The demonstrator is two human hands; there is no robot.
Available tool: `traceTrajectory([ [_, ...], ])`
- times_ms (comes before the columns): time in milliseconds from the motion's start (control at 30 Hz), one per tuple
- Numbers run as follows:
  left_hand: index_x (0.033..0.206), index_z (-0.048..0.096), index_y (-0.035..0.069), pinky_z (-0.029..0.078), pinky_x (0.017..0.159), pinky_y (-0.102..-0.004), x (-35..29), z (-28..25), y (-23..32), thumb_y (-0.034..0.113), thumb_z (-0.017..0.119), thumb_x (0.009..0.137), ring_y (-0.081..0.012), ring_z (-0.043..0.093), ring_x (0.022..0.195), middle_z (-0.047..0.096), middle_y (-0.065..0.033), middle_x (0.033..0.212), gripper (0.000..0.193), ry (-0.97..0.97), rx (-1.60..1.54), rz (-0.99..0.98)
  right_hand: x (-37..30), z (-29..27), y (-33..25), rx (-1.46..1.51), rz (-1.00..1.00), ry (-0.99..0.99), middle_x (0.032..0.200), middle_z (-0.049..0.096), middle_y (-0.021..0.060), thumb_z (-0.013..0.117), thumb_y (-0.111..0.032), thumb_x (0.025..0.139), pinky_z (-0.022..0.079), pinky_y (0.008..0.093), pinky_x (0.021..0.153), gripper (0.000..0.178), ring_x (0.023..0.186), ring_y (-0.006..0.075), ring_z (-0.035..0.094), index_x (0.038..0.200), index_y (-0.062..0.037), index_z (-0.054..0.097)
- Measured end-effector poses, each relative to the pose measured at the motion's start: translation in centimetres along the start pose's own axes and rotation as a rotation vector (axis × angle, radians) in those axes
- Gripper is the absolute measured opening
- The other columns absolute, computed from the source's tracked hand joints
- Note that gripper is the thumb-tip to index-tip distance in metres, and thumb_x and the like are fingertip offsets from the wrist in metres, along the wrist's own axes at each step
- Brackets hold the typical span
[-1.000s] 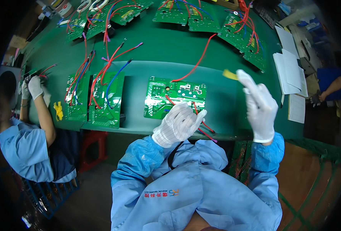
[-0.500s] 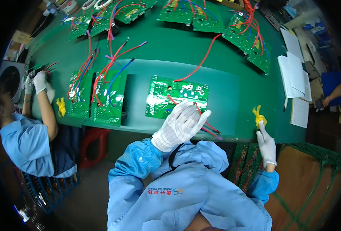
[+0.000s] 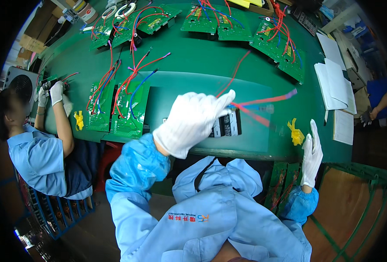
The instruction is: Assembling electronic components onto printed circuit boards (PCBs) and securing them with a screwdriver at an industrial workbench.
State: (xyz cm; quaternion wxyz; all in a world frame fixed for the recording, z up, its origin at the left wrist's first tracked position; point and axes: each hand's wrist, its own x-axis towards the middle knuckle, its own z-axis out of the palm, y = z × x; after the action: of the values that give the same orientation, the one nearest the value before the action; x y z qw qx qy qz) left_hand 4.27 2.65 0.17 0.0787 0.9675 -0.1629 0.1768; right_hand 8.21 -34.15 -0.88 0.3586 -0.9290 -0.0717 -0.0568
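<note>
My left hand (image 3: 198, 122), in a white glove, is closed on a circuit board, with most of it hidden behind the glove. The board is tipped up, so dark blocky components (image 3: 227, 124) on its other side show below the fingers. Red wires (image 3: 255, 102), blurred by motion, stick out to the right of the hand, and one thin red wire rises behind it. My right hand (image 3: 312, 157), also gloved, is at the table's front edge with its fingers stretched out and nothing in them. Just left of its fingertips lies a yellow tied bundle (image 3: 295, 132).
Two wired circuit boards (image 3: 130, 102) lie to the left, beside another yellow bundle (image 3: 79, 120). More wired boards (image 3: 276, 43) stand along the far side. White papers (image 3: 331, 87) lie at the right. A co-worker (image 3: 41, 153) handles a small part at the far left.
My left hand has taken hold of the board, which lay flat, and tipped it up; its wires swung right. My right hand has drawn back from the yellow bundle, fingers straightened.
</note>
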Motion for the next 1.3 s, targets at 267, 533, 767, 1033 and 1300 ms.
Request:
traceTrajectory([
  [267,0.111,0.075,-0.001,0.054,0.075,-0.0422,6.4,6.4,-6.0,0.039,0.072,0.094,-0.0330,0.069,0.079,0.073,-0.0232,0.093,0.043,-0.724,-0.608,-0.014,-1.6,3.4,-2.7,0.158,0.016,-0.177,0.151,0.055,0.0167,0.055,-0.004,0.101,0.048,0.0335,0.105,0.049,0.133,0.0252,0.058,0.150,-0.0005,0.049],
  [533,0.111,0.074,0.003,0.056,0.077,-0.0463,5.7,1.7,-3.4,0.037,0.061,0.100,-0.0387,0.070,0.089,0.074,-0.0174,0.098,0.037,-0.149,-0.326,-0.042,-2.2,6.6,-2.5,0.163,-0.183,-0.252,0.131,0.068,0.0158,0.067,-0.006,0.096,0.056,0.0360,0.093,0.042,0.109,0.0318,0.071,0.137,-0.0016,0.060],
  [767,0.136,0.062,0.007,0.049,0.103,-0.0444,-5.2,5.2,3.2,0.037,0.078,0.086,-0.0252,0.061,0.123,0.062,-0.0108,0.135,0.060,0.081,-0.005,0.093,-0.5,9.3,-5.2,0.058,-0.473,-0.243,0.112,0.073,0.0127,0.072,-0.017,0.093,0.058,0.0394,0.078,0.036,0.094,0.0316,0.071,0.127,-0.0071,0.065],
  [1033,0.143,0.058,0.009,0.041,0.112,-0.0461,-6.9,7.8,5.0,0.030,0.074,0.090,-0.0259,0.059,0.127,0.059,-0.0094,0.142,0.059,0.004,0.156,-0.064,-0.6,12.1,-5.7,-0.072,-0.594,-0.285,0.101,0.072,0.0088,0.071,-0.022,0.093,0.055,0.0383,0.066,0.041,0.082,0.0272,0.070,0.132,-0.0112,0.066],
  [1300,0.133,0.066,0.010,0.046,0.096,-0.0453,-6.7,9.3,4.3,0.018,0.074,0.085,-0.0215,0.063,0.108,0.065,-0.0042,0.115,0.049,0.194,0.129,-0.050,-0.4,12.3,-5.8,-0.040,-0.596,-0.325,0.112,0.073,0.0048,0.070,-0.021,0.093,0.056,0.0394,0.071,0.042,0.089,0.0255,0.071,0.134,-0.0126,0.065],
])
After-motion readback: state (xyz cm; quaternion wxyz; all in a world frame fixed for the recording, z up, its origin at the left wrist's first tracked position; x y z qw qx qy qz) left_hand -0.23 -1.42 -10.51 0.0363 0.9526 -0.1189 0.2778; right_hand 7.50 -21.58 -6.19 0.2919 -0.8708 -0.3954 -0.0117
